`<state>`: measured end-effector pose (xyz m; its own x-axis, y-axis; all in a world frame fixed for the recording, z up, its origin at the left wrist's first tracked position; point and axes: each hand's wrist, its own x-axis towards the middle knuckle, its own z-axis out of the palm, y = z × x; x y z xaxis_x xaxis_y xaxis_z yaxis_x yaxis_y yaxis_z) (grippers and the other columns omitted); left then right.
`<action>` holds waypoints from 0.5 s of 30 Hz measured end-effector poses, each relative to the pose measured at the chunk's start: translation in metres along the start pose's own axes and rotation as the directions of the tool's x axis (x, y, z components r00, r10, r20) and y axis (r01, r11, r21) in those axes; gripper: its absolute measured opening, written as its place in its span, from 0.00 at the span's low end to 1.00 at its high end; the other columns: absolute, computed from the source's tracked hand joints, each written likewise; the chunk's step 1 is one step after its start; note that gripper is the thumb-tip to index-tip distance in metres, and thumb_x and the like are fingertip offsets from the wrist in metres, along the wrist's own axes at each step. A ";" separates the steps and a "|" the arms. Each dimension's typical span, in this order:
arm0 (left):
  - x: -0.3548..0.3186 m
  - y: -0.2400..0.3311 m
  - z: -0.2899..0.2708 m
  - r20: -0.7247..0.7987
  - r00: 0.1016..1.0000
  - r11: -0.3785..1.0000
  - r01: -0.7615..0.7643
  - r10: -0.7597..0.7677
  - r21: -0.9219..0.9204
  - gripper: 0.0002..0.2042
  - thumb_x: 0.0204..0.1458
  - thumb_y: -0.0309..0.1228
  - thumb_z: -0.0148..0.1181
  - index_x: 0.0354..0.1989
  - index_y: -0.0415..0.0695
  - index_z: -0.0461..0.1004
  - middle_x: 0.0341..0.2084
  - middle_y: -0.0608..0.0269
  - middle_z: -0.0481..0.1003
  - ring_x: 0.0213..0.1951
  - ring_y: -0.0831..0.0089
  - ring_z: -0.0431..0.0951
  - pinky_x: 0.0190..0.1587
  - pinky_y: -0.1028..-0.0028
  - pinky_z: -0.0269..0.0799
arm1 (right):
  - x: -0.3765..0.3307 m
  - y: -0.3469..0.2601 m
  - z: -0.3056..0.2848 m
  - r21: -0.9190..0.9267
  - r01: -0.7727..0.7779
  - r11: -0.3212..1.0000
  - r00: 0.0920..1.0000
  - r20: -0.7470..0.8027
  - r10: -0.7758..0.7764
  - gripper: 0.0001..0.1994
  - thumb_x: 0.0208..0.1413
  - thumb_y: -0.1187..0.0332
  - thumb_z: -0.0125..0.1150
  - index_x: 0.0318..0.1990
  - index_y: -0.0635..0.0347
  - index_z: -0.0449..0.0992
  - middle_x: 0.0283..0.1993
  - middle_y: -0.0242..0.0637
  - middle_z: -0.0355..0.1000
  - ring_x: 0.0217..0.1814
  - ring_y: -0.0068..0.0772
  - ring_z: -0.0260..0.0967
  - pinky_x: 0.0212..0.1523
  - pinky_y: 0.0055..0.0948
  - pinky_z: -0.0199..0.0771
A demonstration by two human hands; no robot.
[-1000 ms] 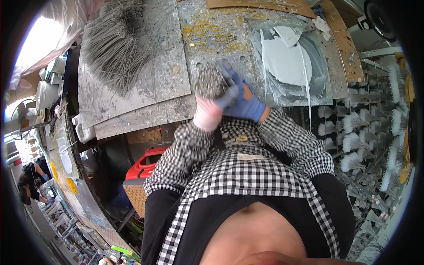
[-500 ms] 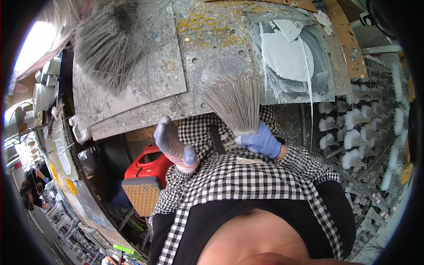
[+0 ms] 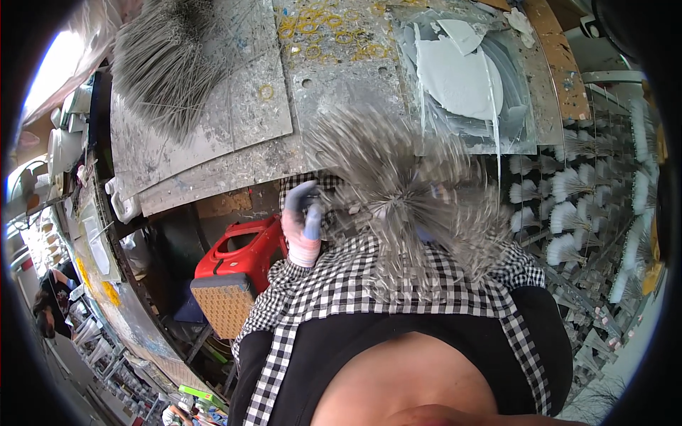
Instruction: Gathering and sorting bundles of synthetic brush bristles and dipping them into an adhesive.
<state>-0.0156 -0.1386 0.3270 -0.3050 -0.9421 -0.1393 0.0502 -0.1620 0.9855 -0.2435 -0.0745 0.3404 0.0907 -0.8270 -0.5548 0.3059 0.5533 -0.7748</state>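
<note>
A bundle of thin grey strands (image 3: 394,192) is spread out in every direction, like a burst, in front of my apron. Its ends are smeared by motion. My right hand (image 3: 425,233), in a blue glove, is shut on it from underneath; only a blue patch shows between the strands. Just left of the bundle is my left hand (image 3: 302,226), in a striped glove with grey-blue fingertips. Its thumb and fingers are apart with nothing between them. A larger heap of the same grey strands (image 3: 167,74) lies on a board at the far left of the worktable.
The stained worktable (image 3: 234,153) carries scattered yellow rings (image 3: 312,27) and a glass plate smeared with white paste (image 3: 455,82). A red plastic stool (image 3: 238,245) stands lower left. At right are racks of white-tipped bundles (image 3: 568,181). Another person (image 3: 53,298) is far left.
The grey bundle, a narrow fan pointing at the table before, has burst open and now covers my right hand. My left hand has shifted right, closer to it.
</note>
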 end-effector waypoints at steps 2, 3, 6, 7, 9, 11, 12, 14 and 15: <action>0.009 0.015 0.005 0.218 0.951 0.975 0.201 -0.217 0.091 0.23 0.60 0.34 0.60 0.61 0.36 0.66 0.49 0.56 0.74 0.50 0.71 0.74 0.57 0.72 0.69 | 0.004 0.000 -0.001 0.018 -0.011 1.000 1.000 -0.014 0.011 0.20 0.53 0.61 0.69 0.47 0.66 0.75 0.43 0.42 0.77 0.38 0.35 0.77 0.41 0.30 0.81; 0.010 -0.004 0.005 0.374 0.863 0.921 0.386 -0.341 -0.050 0.30 0.59 0.38 0.61 0.66 0.35 0.60 0.51 0.54 0.73 0.53 0.68 0.74 0.60 0.70 0.68 | 0.005 -0.001 0.000 0.024 -0.015 1.000 1.000 -0.022 0.016 0.18 0.53 0.62 0.69 0.45 0.67 0.75 0.42 0.42 0.77 0.38 0.34 0.77 0.40 0.28 0.81; 0.023 0.013 0.024 0.623 0.706 0.834 0.531 -0.337 -0.150 0.36 0.60 0.45 0.57 0.68 0.33 0.54 0.53 0.50 0.72 0.54 0.66 0.74 0.62 0.66 0.66 | 0.007 -0.017 -0.017 0.110 -0.307 0.945 0.940 0.190 0.283 0.15 0.52 0.67 0.68 0.44 0.66 0.75 0.40 0.42 0.76 0.40 0.31 0.77 0.35 0.24 0.81; 0.033 0.015 0.027 0.765 0.563 0.728 0.660 -0.313 -0.188 0.36 0.58 0.50 0.58 0.66 0.35 0.58 0.52 0.51 0.73 0.54 0.63 0.74 0.61 0.64 0.66 | 0.005 -0.017 -0.014 0.115 -0.352 0.929 0.919 0.234 0.319 0.16 0.52 0.67 0.69 0.45 0.65 0.75 0.40 0.41 0.76 0.40 0.31 0.77 0.32 0.22 0.80; 0.052 -0.002 0.041 0.718 0.544 0.732 0.677 -0.434 -0.071 0.34 0.57 0.51 0.60 0.61 0.35 0.64 0.50 0.52 0.75 0.53 0.63 0.75 0.60 0.64 0.68 | 0.006 -0.027 -0.010 0.110 -0.384 0.917 0.897 0.278 0.343 0.17 0.52 0.67 0.69 0.47 0.65 0.75 0.39 0.41 0.75 0.39 0.30 0.78 0.28 0.20 0.78; 0.057 -0.011 0.057 0.682 0.617 0.809 0.585 -0.394 -0.062 0.34 0.54 0.53 0.63 0.59 0.36 0.66 0.49 0.53 0.75 0.51 0.63 0.76 0.56 0.64 0.72 | -0.001 -0.030 -0.002 0.323 -0.317 0.892 0.935 0.265 0.237 0.21 0.52 0.66 0.69 0.50 0.66 0.72 0.36 0.41 0.77 0.27 0.26 0.75 0.25 0.14 0.76; 0.059 -0.015 0.058 0.641 0.688 0.847 0.521 -0.341 -0.109 0.34 0.54 0.51 0.64 0.60 0.36 0.65 0.49 0.52 0.75 0.50 0.64 0.77 0.54 0.65 0.74 | 0.004 -0.025 -0.003 0.325 -0.312 0.893 0.934 0.275 0.227 0.21 0.53 0.63 0.69 0.49 0.67 0.73 0.31 0.39 0.77 0.21 0.21 0.71 0.23 0.14 0.73; 0.063 -0.012 0.058 0.591 0.743 0.863 0.484 -0.314 -0.149 0.35 0.54 0.46 0.68 0.64 0.37 0.62 0.50 0.49 0.75 0.51 0.63 0.77 0.54 0.65 0.76 | 0.000 -0.054 0.006 0.206 -0.295 0.933 0.941 0.231 0.247 0.21 0.53 0.62 0.69 0.49 0.66 0.74 0.31 0.38 0.77 0.21 0.19 0.70 0.22 0.14 0.71; 0.062 -0.003 0.057 0.592 0.742 0.863 0.483 -0.313 -0.150 0.35 0.54 0.46 0.68 0.64 0.37 0.62 0.50 0.49 0.75 0.51 0.63 0.77 0.54 0.65 0.76 | -0.001 -0.066 0.009 0.083 -0.278 0.957 0.947 0.188 0.259 0.20 0.54 0.60 0.69 0.49 0.65 0.75 0.31 0.38 0.77 0.20 0.17 0.69 0.21 0.13 0.70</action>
<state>-0.0890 -0.1797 0.3205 -0.8053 -0.4749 -0.3549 0.0381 -0.6389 0.7683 -0.2552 -0.1109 0.3946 0.3433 -0.6590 -0.6692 0.3464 0.7511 -0.5620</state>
